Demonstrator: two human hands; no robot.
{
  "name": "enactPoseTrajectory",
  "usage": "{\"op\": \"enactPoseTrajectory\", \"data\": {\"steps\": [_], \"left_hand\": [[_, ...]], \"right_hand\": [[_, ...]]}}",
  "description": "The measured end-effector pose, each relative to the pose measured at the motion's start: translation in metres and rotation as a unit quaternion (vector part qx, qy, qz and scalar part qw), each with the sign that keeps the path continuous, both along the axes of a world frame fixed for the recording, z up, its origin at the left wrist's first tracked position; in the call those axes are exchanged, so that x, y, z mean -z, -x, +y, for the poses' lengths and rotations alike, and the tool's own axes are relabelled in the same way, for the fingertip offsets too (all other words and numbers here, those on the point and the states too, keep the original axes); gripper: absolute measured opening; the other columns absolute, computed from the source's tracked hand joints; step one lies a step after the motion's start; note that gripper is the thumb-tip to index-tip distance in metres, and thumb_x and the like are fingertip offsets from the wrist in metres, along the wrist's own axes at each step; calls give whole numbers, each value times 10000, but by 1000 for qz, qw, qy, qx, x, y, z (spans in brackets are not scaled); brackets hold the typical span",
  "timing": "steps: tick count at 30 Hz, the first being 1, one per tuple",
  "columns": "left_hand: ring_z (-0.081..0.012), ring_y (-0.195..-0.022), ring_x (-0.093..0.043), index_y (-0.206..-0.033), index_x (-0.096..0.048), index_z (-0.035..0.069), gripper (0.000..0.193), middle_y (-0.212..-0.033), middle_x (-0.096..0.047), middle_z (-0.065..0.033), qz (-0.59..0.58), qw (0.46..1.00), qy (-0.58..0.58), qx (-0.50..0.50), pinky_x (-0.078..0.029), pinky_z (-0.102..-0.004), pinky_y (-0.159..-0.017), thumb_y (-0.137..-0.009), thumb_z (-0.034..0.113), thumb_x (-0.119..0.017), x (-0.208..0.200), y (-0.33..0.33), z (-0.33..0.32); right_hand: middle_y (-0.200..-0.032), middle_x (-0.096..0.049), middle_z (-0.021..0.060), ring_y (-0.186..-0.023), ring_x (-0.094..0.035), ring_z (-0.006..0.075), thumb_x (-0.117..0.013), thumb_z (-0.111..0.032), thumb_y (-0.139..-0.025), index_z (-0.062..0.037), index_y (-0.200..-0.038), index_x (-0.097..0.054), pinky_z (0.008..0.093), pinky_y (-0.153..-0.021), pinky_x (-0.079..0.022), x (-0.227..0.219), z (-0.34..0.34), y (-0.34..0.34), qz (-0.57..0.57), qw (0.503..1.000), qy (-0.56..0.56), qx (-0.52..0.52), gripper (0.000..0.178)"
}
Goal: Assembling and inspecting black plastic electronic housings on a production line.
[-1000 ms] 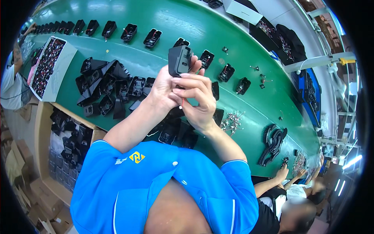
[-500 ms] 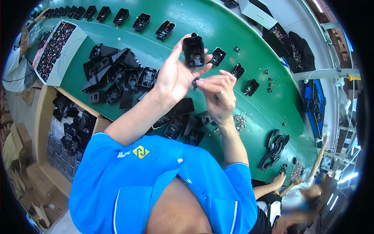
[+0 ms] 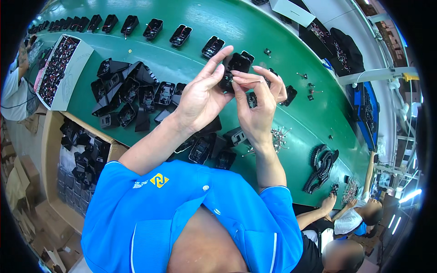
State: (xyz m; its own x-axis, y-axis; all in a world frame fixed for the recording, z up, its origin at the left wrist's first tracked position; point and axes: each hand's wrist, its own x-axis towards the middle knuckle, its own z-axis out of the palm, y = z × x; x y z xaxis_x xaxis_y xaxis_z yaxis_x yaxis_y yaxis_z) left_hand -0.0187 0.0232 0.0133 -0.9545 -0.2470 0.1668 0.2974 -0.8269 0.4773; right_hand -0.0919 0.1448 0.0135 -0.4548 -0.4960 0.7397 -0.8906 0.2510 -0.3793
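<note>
A small black plastic housing, boxy and open on one side [image 3: 235,68], is held up above the green table [image 3: 227,27], caught between both hands. The left hand [image 3: 200,98] comes at the housing from its left and lower side, its index finger stretched up along the housing's upper left edge and the thumb pressed at its lower part. The right hand [image 3: 258,102] closes on the housing from the right, thumb and forefinger pinched narrow against its lower front face, the other fingers curled just behind. Below and to the left of the housing lies a heap of similar black plastic housings [image 3: 132,93] on the table. Further from the housing, up and to the left, a row of single black housings [image 3: 154,28] runs along the table. To the lower right of the housing sits a small pile of shiny metal screws [image 3: 278,136], and further that way a stack of black ribbed parts [image 3: 321,166]. Far left of the housing stands a white cardboard tray of small dark parts [image 3: 57,68].
</note>
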Motion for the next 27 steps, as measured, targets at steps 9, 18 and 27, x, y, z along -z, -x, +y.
{"op": "enactPoseTrajectory", "data": {"steps": [9,18,27], "left_hand": [[-223,-1199,-571,-1480,-385,55,511,-1350,-539,-158,-30,982,171,-73,-464,-358,-1063,-1013,104,-588,1,-9,1],[-216,-1147,-609,-1380,-494,-6,514,-1278,-598,-148,0,927,368,-70,-485,-341,-1042,-925,81,-718,-10,-25,-4],[-223,-1101,-638,-1373,-509,-10,493,-1272,-605,-145,-96,956,257,-105,-499,-327,-1021,-935,106,-703,-3,-40,-6]], "right_hand": [[-1395,-525,50,-1319,-405,287,-800,-86,-742,-155,-882,-720,463,-1120,-208,14,-11,10,-19,995,95,-13,176],[-1504,-392,113,-1367,-375,292,-851,-148,-753,-153,-937,-737,459,-1151,-256,52,-8,17,-109,942,280,-148,217],[-1434,-487,125,-1301,-405,287,-867,-130,-699,-147,-944,-755,426,-1100,-283,44,-29,0,-120,952,206,-193,270]]}}
